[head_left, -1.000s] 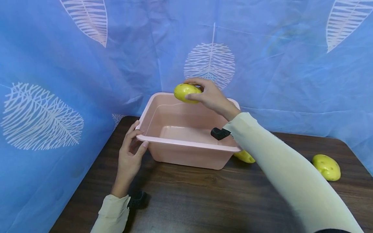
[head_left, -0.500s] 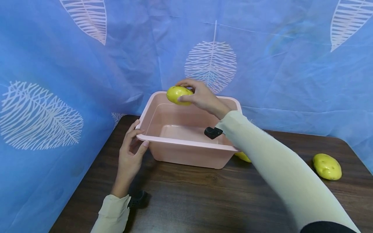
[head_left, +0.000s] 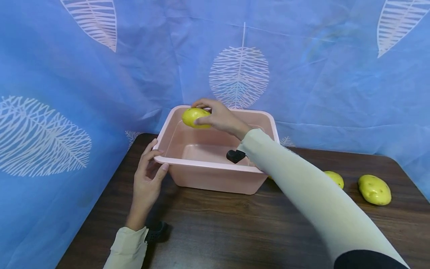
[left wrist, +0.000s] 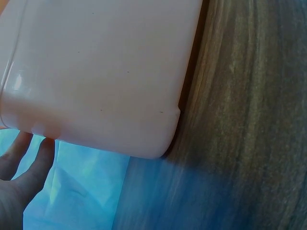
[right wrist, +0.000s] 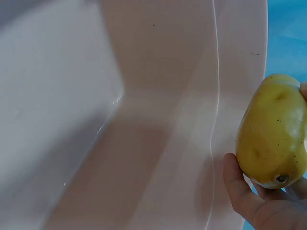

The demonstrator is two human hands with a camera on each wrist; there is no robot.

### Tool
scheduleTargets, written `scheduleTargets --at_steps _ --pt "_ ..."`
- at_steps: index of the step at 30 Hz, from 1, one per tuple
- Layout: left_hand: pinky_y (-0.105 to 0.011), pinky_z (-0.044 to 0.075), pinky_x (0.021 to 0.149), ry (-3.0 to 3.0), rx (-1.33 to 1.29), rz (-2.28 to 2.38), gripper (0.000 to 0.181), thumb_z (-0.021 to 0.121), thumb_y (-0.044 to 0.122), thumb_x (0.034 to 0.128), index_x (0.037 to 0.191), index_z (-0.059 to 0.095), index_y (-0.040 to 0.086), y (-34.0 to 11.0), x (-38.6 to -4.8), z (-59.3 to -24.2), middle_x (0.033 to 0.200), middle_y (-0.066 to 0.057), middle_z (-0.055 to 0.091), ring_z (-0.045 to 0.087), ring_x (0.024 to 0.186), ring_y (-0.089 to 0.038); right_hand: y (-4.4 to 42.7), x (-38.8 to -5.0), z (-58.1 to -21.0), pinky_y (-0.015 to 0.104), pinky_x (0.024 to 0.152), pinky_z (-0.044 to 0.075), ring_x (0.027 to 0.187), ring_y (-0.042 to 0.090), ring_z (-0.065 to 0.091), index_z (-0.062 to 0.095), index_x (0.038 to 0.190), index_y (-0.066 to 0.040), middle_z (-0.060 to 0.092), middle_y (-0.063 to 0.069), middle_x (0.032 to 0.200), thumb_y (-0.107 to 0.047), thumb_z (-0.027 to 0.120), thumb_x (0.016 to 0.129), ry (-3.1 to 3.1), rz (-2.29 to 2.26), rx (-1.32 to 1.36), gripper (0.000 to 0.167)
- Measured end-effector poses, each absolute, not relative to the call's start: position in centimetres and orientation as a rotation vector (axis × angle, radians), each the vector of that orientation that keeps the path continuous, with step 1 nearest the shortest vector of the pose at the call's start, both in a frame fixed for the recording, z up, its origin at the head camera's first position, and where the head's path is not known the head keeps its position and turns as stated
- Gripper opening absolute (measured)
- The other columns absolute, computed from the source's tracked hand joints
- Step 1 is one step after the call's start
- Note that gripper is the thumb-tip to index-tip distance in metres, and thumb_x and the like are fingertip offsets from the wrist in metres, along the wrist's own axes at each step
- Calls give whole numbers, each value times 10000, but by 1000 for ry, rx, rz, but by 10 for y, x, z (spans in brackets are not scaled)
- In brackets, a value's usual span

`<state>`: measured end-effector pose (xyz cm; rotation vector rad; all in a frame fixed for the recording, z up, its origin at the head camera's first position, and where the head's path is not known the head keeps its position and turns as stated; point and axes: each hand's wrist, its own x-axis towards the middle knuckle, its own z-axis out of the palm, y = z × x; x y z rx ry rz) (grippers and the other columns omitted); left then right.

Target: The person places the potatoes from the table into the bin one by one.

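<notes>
A pink basin (head_left: 215,164) stands on the dark wooden table, its inside bare. The left hand (head_left: 145,186) grips its near-left corner, thumb on the front and fingers at the side of the rim; in the left wrist view, fingers (left wrist: 41,163) touch the basin wall (left wrist: 105,76). Over the back-left part of the basin, the right hand (head_left: 220,117) holds a yellow potato (head_left: 195,118) between thumb and fingers. The right wrist view shows that potato (right wrist: 273,132) close up, with the right hand (right wrist: 273,206) around its lower end and the basin's inner wall (right wrist: 168,96) beside it.
Two more yellow potatoes lie on the table at the right, one whole (head_left: 374,189) and one partly behind the right sleeve (head_left: 334,179). A sliver of yellow shows by the basin's near-right corner. A blue leaf-patterned cloth (head_left: 302,74) hangs behind and at the left.
The right hand has moved left and lower over the basin with the potato. The left hand keeps its grip on the corner. A potato behind the right sleeve has come into view.
</notes>
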<state>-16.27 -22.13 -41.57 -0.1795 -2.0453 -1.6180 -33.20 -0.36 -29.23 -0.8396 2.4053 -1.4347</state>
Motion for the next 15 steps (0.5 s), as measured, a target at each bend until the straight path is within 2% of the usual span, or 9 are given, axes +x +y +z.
scheduleTargets --at_steps 7,15 --pt "-310 388 1149 -2052 -190 -1610 432 696 -3 974 1384 571 49 -222 -163 -417 1676 108 376 371 1534 -176 -12 -335 -295 414 984 544 1264 269 585 647 1352 -172 606 62 1450 -141 736 925 2379 -1456 -773 437" --pt "-255 400 1131 -2041 -209 -1607 424 691 -13 973 1377 574 41 -222 -163 -417 1680 80 379 379 1531 -203 -16 -338 -301 382 925 587 1221 261 608 631 1369 -170 582 79 1469 -121 721 939 2243 -1531 -707 442"
